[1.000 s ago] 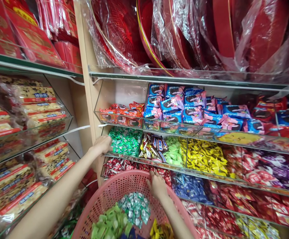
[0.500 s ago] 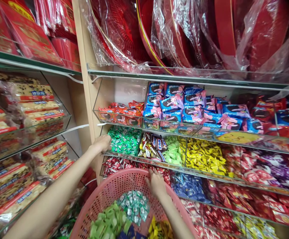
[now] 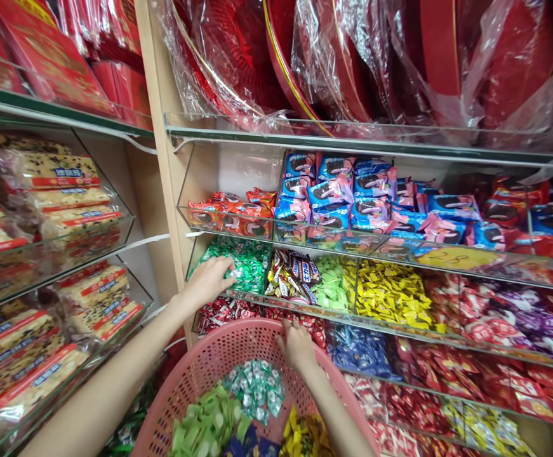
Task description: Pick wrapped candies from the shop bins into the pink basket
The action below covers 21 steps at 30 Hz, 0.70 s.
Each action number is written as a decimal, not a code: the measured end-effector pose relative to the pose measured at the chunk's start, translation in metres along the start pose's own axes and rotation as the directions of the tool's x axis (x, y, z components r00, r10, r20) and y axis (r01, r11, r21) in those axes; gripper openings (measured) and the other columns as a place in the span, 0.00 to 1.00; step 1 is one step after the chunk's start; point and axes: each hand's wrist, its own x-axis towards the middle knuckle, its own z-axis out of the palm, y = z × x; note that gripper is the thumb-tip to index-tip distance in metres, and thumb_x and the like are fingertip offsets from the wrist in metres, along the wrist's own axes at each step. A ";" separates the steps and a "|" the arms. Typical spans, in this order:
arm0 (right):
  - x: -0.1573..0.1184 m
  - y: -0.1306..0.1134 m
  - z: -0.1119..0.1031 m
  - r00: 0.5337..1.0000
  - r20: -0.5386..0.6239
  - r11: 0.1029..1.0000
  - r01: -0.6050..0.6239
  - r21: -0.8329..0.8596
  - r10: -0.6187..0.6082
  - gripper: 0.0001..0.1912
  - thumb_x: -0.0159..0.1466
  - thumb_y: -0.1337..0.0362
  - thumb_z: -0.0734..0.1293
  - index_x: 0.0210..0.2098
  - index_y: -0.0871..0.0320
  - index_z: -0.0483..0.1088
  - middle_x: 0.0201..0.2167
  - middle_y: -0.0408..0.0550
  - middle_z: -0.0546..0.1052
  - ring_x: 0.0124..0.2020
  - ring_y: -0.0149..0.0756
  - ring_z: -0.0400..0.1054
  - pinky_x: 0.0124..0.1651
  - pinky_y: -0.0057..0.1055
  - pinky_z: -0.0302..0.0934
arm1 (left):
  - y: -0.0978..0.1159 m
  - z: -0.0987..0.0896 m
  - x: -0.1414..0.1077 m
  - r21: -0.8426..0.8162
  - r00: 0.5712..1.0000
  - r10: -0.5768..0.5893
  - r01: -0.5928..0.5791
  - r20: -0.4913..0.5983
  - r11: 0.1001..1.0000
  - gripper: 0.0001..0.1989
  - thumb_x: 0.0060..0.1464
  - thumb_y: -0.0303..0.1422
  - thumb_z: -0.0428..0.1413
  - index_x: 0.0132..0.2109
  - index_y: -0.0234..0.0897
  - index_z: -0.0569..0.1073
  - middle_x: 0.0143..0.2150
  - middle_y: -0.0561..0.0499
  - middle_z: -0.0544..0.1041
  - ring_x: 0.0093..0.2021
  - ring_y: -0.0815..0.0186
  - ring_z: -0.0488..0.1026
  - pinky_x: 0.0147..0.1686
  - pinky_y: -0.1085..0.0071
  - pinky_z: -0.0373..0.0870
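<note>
My left hand (image 3: pixel 211 279) reaches over the front edge of a compartment of small green-wrapped candies (image 3: pixel 250 266). Its fingers are curved and slightly apart, and I see nothing held between them. My right hand (image 3: pixel 299 344) grips the far rim of a pink perforated plastic basket (image 3: pixel 195 365), fingers over the outside and thumb inside. In the basket lie teal-and-clear wrapped candies (image 3: pixel 256 388), light green packets (image 3: pixel 209 422), yellow packets (image 3: pixel 302 438) and dark blue packets (image 3: pixel 252 444), in separate heaps.
Beside the green candies are chocolate bars (image 3: pixel 299 273), light green packets and yellow-wrapped candies (image 3: pixel 390 295). Blue-and-pink cookie packs (image 3: pixel 331 190) fill the shelf above. A wooden upright (image 3: pixel 162 165) stands left, with wrapped pastry bars (image 3: pixel 66 178) beyond. Glass shelf edges front each row.
My left hand has moved right, from the compartment's left edge to over the green candies, and its fingers have loosened. My right hand stays on the basket rim.
</note>
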 end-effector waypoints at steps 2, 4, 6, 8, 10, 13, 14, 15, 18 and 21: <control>0.000 -0.001 -0.001 1.000 0.000 1.000 -0.002 0.002 0.002 0.24 0.63 0.62 0.58 0.57 0.62 0.62 0.51 0.59 0.69 0.53 0.48 0.62 0.53 0.38 0.54 | 0.014 0.006 -0.012 -0.064 0.997 0.076 -0.078 -0.029 0.995 0.07 0.55 0.35 0.51 0.41 0.39 0.69 0.39 0.51 0.72 0.41 0.62 0.69 0.38 0.70 0.64; 0.000 -0.002 -0.001 1.000 0.001 1.000 -0.001 0.000 0.001 0.24 0.63 0.62 0.58 0.57 0.62 0.62 0.51 0.59 0.69 0.53 0.48 0.62 0.53 0.38 0.54 | 0.027 0.015 -0.023 -0.111 0.989 0.145 -0.149 -0.038 0.983 0.07 0.56 0.35 0.50 0.40 0.38 0.69 0.39 0.51 0.72 0.41 0.63 0.69 0.40 0.70 0.64; 0.000 -0.002 -0.001 1.000 -0.006 1.000 0.005 -0.005 -0.005 0.24 0.63 0.62 0.58 0.57 0.62 0.62 0.51 0.59 0.70 0.52 0.48 0.62 0.53 0.38 0.54 | 0.038 0.026 -0.032 -0.143 0.983 0.183 -0.185 -0.025 0.972 0.06 0.57 0.34 0.50 0.39 0.38 0.69 0.39 0.51 0.71 0.42 0.63 0.68 0.42 0.69 0.64; 0.000 -0.003 0.001 1.000 -0.015 1.000 0.009 -0.008 -0.010 0.23 0.63 0.62 0.58 0.57 0.62 0.62 0.51 0.59 0.70 0.53 0.48 0.62 0.53 0.38 0.54 | 0.045 0.035 -0.038 -0.166 0.980 0.200 -0.199 -0.011 0.966 0.05 0.57 0.34 0.50 0.39 0.38 0.68 0.40 0.51 0.71 0.43 0.63 0.67 0.43 0.68 0.63; 0.000 -0.003 0.002 1.000 -0.017 1.000 0.010 -0.009 -0.010 0.24 0.63 0.62 0.58 0.57 0.62 0.62 0.51 0.59 0.69 0.53 0.48 0.62 0.53 0.38 0.54 | 0.049 0.041 -0.042 -0.176 0.979 0.205 -0.202 -0.002 0.963 0.05 0.56 0.32 0.50 0.39 0.39 0.68 0.40 0.51 0.70 0.44 0.63 0.66 0.43 0.68 0.63; -0.001 -0.003 0.001 1.000 -0.009 1.000 0.007 -0.009 -0.007 0.24 0.63 0.62 0.59 0.58 0.62 0.61 0.51 0.59 0.69 0.53 0.48 0.62 0.52 0.38 0.54 | 0.052 0.045 -0.044 -0.170 0.978 0.206 -0.201 0.011 0.965 0.04 0.56 0.32 0.51 0.40 0.39 0.68 0.41 0.51 0.70 0.44 0.63 0.66 0.42 0.69 0.63; -0.001 -0.003 0.000 1.000 -0.006 1.000 0.005 -0.010 -0.005 0.25 0.63 0.62 0.58 0.58 0.62 0.61 0.52 0.59 0.69 0.53 0.48 0.62 0.52 0.38 0.54 | 0.053 0.047 -0.045 -0.167 0.978 0.206 -0.200 0.019 0.965 0.04 0.56 0.32 0.51 0.40 0.39 0.68 0.41 0.51 0.69 0.44 0.63 0.66 0.42 0.69 0.63; -0.002 -0.002 -0.001 1.000 -0.004 1.000 0.003 -0.011 -0.003 0.25 0.63 0.62 0.58 0.58 0.62 0.61 0.52 0.59 0.69 0.53 0.47 0.62 0.53 0.38 0.54 | 0.053 0.049 -0.046 -0.166 0.978 0.206 -0.198 0.032 0.966 0.04 0.56 0.33 0.51 0.39 0.39 0.68 0.41 0.51 0.69 0.44 0.63 0.66 0.42 0.69 0.63; -0.002 -0.002 -0.003 1.000 -0.001 1.000 -0.004 -0.011 0.004 0.24 0.63 0.62 0.58 0.58 0.61 0.61 0.52 0.59 0.69 0.53 0.47 0.62 0.53 0.38 0.54 | 0.054 0.066 -0.052 -0.194 0.966 0.229 -0.203 0.124 0.960 0.04 0.55 0.33 0.52 0.39 0.39 0.68 0.41 0.51 0.70 0.45 0.62 0.66 0.43 0.68 0.63; -0.002 -0.004 -0.002 1.000 -0.003 1.000 0.005 -0.002 -0.005 0.24 0.63 0.62 0.58 0.58 0.62 0.62 0.51 0.59 0.69 0.53 0.47 0.62 0.54 0.37 0.53 | 0.055 0.092 -0.061 -0.242 0.908 0.290 -0.221 0.302 0.945 0.05 0.53 0.30 0.54 0.39 0.38 0.69 0.44 0.50 0.71 0.49 0.61 0.67 0.47 0.67 0.64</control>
